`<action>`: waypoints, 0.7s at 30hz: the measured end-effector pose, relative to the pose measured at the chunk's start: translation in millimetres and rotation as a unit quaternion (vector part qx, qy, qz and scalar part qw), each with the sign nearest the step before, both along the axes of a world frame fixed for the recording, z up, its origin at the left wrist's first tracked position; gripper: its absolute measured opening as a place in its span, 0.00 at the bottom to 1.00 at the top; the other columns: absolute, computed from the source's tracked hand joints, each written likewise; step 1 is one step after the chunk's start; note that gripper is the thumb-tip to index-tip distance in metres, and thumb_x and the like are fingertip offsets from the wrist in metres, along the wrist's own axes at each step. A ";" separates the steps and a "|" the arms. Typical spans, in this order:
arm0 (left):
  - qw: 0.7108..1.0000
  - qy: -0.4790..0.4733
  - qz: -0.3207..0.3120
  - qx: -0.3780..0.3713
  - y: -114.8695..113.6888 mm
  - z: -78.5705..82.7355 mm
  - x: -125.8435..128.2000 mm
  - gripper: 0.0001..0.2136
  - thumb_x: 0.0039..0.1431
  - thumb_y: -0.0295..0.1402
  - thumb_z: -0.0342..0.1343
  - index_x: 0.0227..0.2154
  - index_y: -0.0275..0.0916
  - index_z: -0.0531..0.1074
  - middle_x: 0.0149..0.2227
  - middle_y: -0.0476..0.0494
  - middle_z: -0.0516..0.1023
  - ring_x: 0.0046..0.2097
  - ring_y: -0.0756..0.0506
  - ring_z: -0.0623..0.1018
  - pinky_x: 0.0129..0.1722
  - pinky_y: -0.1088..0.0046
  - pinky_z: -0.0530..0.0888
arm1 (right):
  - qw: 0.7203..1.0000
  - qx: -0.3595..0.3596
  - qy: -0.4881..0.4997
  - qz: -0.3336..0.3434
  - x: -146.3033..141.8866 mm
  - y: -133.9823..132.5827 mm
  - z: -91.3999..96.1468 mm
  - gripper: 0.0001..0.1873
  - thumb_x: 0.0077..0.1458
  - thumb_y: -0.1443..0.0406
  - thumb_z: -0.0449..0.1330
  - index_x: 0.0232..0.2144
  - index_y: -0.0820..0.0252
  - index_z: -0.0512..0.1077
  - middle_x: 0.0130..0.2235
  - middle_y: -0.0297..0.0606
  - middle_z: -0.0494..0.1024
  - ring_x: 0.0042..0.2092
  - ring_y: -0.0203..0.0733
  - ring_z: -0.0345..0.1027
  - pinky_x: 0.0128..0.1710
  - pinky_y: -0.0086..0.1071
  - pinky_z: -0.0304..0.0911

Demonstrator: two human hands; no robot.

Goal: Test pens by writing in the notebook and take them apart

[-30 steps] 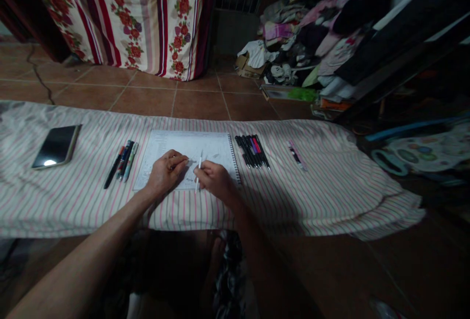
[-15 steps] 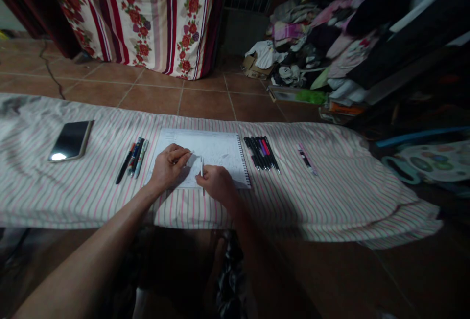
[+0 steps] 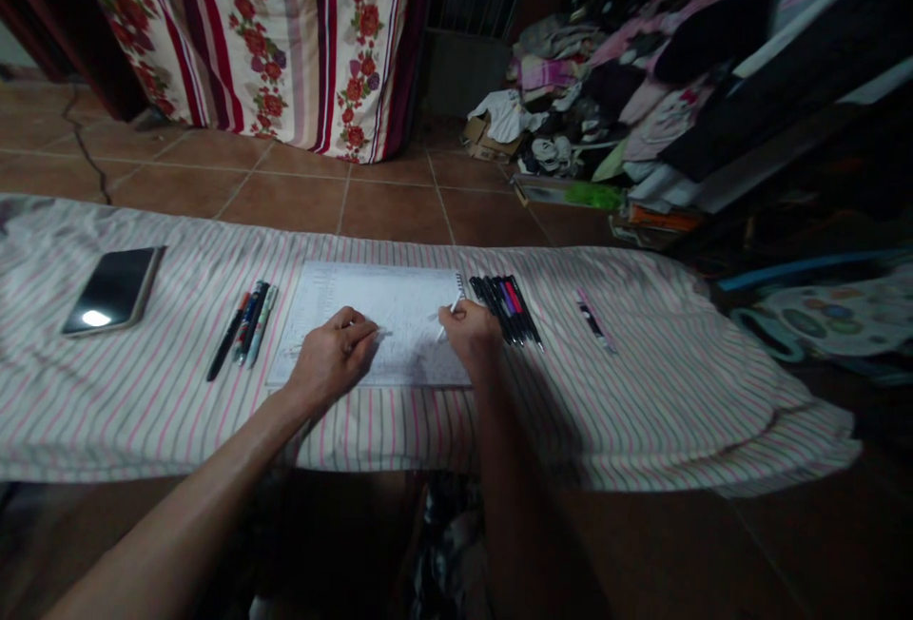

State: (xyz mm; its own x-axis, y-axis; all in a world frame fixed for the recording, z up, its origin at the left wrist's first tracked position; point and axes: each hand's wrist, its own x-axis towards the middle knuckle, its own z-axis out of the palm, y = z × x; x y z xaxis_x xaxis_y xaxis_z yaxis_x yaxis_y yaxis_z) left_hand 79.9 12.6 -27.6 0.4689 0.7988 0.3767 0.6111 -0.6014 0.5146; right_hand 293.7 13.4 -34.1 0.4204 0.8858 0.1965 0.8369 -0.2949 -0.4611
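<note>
A spiral notebook (image 3: 385, 316) lies open on a striped cloth (image 3: 642, 392) spread over the floor. My right hand (image 3: 472, 335) grips a white pen (image 3: 452, 308) near the notebook's right edge, its tip on the page. My left hand (image 3: 332, 360) rests on the lower left of the page, fingers pinched on a small pale piece I cannot make out. A row of several dark pens (image 3: 505, 304) lies just right of the right hand. Three pens (image 3: 245, 323) lie left of the notebook.
A phone (image 3: 114, 289) lies on the cloth at far left. A lone pink pen (image 3: 592, 320) lies further right. Behind are tiled floor (image 3: 399, 202), a floral curtain (image 3: 285, 30) and a heap of clothes (image 3: 613, 97). A patterned mat (image 3: 834, 316) sits at right.
My right hand has moved with the white pen from the middle of the notebook to its right edge, beside the row of dark pens. My left hand stays on the page.
</note>
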 end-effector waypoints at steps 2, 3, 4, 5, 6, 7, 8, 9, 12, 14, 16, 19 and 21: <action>1.000 0.022 0.004 0.005 -0.7 -0.3 1.1 0.12 0.60 0.34 0.46 0.35 0.38 0.75 0.33 0.44 0.71 0.31 0.50 0.73 0.31 0.74 0.70 | 1.000 -0.003 -0.005 -0.007 -1.6 1.5 -0.7 0.11 0.49 0.61 0.54 0.19 0.60 0.70 0.21 0.36 0.71 0.25 0.35 0.59 0.25 0.29 0.43; 0.999 0.033 0.007 0.011 -1.3 -0.7 1.8 0.12 0.60 0.35 0.46 0.35 0.38 0.75 0.34 0.44 0.71 0.31 0.50 0.73 0.31 0.74 0.70 | 1.000 -0.001 -0.005 -0.010 -2.0 2.1 -1.3 0.12 0.49 0.61 0.54 0.20 0.60 0.70 0.21 0.36 0.72 0.25 0.35 0.59 0.25 0.29 0.43; 0.999 0.043 0.010 0.017 -2.0 -1.1 2.5 0.12 0.60 0.35 0.46 0.36 0.38 0.75 0.34 0.44 0.72 0.30 0.50 0.73 0.30 0.75 0.70 | 1.000 0.002 -0.004 -0.010 -2.1 2.8 -2.2 0.12 0.49 0.61 0.54 0.20 0.59 0.70 0.21 0.36 0.72 0.25 0.35 0.59 0.25 0.29 0.43; 0.998 0.052 0.014 0.023 -2.7 -1.6 3.3 0.13 0.60 0.35 0.46 0.36 0.38 0.75 0.35 0.44 0.72 0.30 0.51 0.72 0.29 0.75 0.70 | 1.000 0.007 -0.004 -0.008 -2.1 3.4 -3.3 0.12 0.49 0.60 0.54 0.20 0.59 0.70 0.21 0.36 0.72 0.25 0.35 0.59 0.25 0.29 0.43; 0.998 0.060 0.016 0.029 -3.4 -2.0 3.9 0.13 0.60 0.35 0.46 0.36 0.38 0.75 0.35 0.44 0.72 0.29 0.51 0.72 0.29 0.75 0.70 | 1.000 0.012 -0.004 -0.006 -1.8 4.1 -4.6 0.12 0.50 0.60 0.54 0.20 0.59 0.70 0.21 0.36 0.72 0.25 0.35 0.59 0.25 0.29 0.43; 0.997 0.066 0.017 0.033 -4.0 -2.4 4.4 0.13 0.60 0.36 0.46 0.35 0.38 0.75 0.35 0.43 0.72 0.28 0.51 0.72 0.28 0.75 0.69 | 1.000 0.015 -0.005 -0.004 -1.5 4.8 -6.0 0.12 0.49 0.60 0.54 0.20 0.59 0.70 0.21 0.35 0.72 0.25 0.35 0.60 0.25 0.29 0.43; 0.997 0.070 0.016 0.034 -4.4 -2.7 4.8 0.13 0.60 0.36 0.45 0.35 0.38 0.75 0.35 0.43 0.72 0.28 0.51 0.72 0.28 0.75 0.69 | 1.000 0.018 -0.008 -0.002 -1.1 5.5 -7.5 0.12 0.49 0.60 0.54 0.20 0.59 0.69 0.21 0.35 0.72 0.25 0.35 0.60 0.25 0.29 0.43; 0.997 0.070 0.015 0.033 -4.6 -2.9 5.0 0.13 0.61 0.35 0.45 0.35 0.38 0.75 0.35 0.43 0.72 0.28 0.51 0.72 0.28 0.75 0.69 | 1.000 0.019 -0.010 -0.001 -0.7 6.1 -8.9 0.12 0.49 0.60 0.54 0.20 0.59 0.69 0.21 0.35 0.72 0.25 0.36 0.60 0.25 0.29 0.44; 0.997 0.064 0.012 0.030 -4.1 -3.2 5.0 0.13 0.61 0.35 0.45 0.36 0.38 0.75 0.35 0.43 0.72 0.29 0.51 0.72 0.29 0.75 0.70 | 1.000 0.018 -0.011 0.006 0.4 7.0 -11.5 0.12 0.49 0.60 0.54 0.20 0.59 0.69 0.21 0.35 0.72 0.25 0.36 0.60 0.26 0.29 0.44; 0.998 0.060 0.012 0.029 -3.1 -3.8 5.0 0.13 0.61 0.35 0.45 0.37 0.38 0.75 0.35 0.43 0.72 0.30 0.50 0.73 0.30 0.75 0.70 | 1.000 0.018 -0.009 0.012 0.6 6.6 -11.6 0.12 0.49 0.60 0.53 0.19 0.59 0.69 0.21 0.35 0.72 0.25 0.35 0.59 0.25 0.29 0.44; 0.998 0.060 0.011 0.028 -2.2 -4.8 5.0 0.13 0.61 0.35 0.45 0.37 0.38 0.75 0.35 0.43 0.72 0.31 0.50 0.73 0.31 0.75 0.70 | 1.000 0.016 -0.004 0.011 0.7 5.9 -10.8 0.13 0.49 0.60 0.53 0.18 0.59 0.68 0.20 0.34 0.70 0.24 0.35 0.58 0.25 0.29 0.44; 0.998 0.064 0.011 0.028 -1.4 -6.9 5.2 0.13 0.61 0.35 0.45 0.37 0.38 0.75 0.35 0.43 0.72 0.31 0.50 0.73 0.30 0.75 0.70 | 1.000 0.021 0.014 0.013 0.9 4.9 -9.1 0.15 0.49 0.59 0.53 0.15 0.58 0.66 0.18 0.32 0.67 0.23 0.34 0.54 0.25 0.29 0.43; 0.997 0.066 0.013 0.026 -1.2 -8.1 5.2 0.13 0.61 0.36 0.45 0.37 0.39 0.75 0.35 0.44 0.72 0.30 0.50 0.73 0.30 0.75 0.70 | 0.999 0.026 0.031 0.024 2.1 4.9 -8.5 0.16 0.49 0.59 0.53 0.14 0.58 0.63 0.17 0.31 0.64 0.22 0.33 0.51 0.24 0.29 0.43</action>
